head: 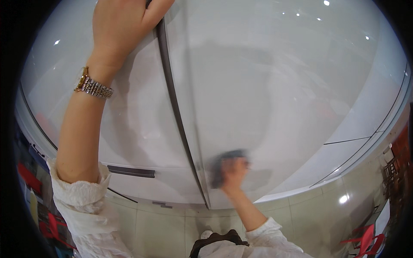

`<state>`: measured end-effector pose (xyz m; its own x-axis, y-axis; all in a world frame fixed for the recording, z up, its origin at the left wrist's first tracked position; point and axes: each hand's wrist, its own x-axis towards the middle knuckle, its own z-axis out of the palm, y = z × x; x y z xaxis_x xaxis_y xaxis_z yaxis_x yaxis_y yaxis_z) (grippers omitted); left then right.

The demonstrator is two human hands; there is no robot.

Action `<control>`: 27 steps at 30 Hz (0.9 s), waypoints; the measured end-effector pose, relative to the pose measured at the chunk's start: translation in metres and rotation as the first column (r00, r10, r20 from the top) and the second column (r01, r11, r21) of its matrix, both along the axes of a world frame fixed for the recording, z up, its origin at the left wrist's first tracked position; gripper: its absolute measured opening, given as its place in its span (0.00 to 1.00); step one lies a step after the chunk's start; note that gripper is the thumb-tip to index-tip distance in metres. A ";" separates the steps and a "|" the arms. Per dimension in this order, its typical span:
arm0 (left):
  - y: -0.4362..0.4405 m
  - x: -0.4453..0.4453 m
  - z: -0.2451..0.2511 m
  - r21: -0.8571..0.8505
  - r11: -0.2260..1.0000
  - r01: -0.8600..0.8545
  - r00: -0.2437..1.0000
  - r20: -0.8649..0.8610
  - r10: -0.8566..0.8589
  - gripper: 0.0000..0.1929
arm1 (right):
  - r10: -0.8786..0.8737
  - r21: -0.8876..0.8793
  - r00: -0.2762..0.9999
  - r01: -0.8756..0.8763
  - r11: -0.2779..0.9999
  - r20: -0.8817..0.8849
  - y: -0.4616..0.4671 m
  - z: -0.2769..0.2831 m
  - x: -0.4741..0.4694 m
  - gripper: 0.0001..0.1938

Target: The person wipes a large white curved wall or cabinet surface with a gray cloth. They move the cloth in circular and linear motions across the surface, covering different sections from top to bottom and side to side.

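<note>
At the top of the view, my left hand (124, 25) reaches up against a glossy white panel (145, 129), beside a long dark edge strip (172, 100). Its fingers run past the picture's rim, and a bit of something dark shows by the thumb. A metal-band wristwatch (95, 88) circles that wrist. Lower down, my right hand (235, 172) presses a dark cloth (216, 174) to the white door panel (232, 96) right of the strip. Motion blurs both hand and cloth.
A dark recessed handle (130, 171) sits low on the left panel. Pale floor tiles (161, 222) lie below, with my shoe (206, 234) on them. Red chairs stand at the lower right (366, 238) and lower left (55, 229).
</note>
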<state>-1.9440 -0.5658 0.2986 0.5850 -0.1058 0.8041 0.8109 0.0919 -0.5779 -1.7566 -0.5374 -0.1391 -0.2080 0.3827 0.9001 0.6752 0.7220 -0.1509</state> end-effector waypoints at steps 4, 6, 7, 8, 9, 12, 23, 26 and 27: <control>-0.009 0.005 -0.007 -0.161 0.985 -0.056 0.987 0.139 0.079 0.31 | 0.098 0.101 0.958 -0.129 0.986 0.270 -0.021 0.043 -0.023 0.29; -0.016 0.005 -0.015 -0.246 0.963 -0.114 0.969 0.184 0.162 0.31 | 0.041 0.085 0.962 -0.066 0.994 0.271 -0.013 0.068 0.007 0.26; -0.017 0.005 -0.021 -0.268 0.954 -0.136 0.966 0.177 0.187 0.30 | 0.020 0.096 0.980 -0.039 0.995 0.197 -0.004 0.083 0.024 0.26; -0.018 0.005 -0.028 -0.238 0.967 -0.092 0.972 0.187 0.139 0.27 | 0.015 0.206 1.000 -0.018 0.978 0.015 0.004 0.101 0.037 0.26; -0.015 0.004 -0.029 -0.156 0.987 -0.041 0.977 0.200 0.072 0.25 | -0.002 0.260 1.000 -0.005 0.966 0.026 0.011 0.123 0.045 0.29; -0.006 0.000 -0.033 0.000 0.999 0.050 0.963 0.264 -0.048 0.22 | -0.088 0.267 0.974 0.029 0.963 0.211 0.015 0.218 0.047 0.33; -0.004 -0.011 -0.036 -0.033 0.999 0.004 0.964 0.265 0.005 0.22 | -0.035 0.650 0.999 0.049 0.758 -0.034 -0.001 0.415 -0.046 0.22; 0.000 -0.011 -0.037 0.036 0.998 -0.046 0.967 0.254 0.035 0.23 | -0.025 0.567 1.000 0.029 0.823 -0.013 -0.007 0.371 -0.045 0.21; 0.002 -0.012 -0.035 0.076 0.996 -0.052 0.972 0.232 0.033 0.23 | -0.044 0.544 0.999 0.047 0.837 -0.018 -0.008 0.354 -0.047 0.20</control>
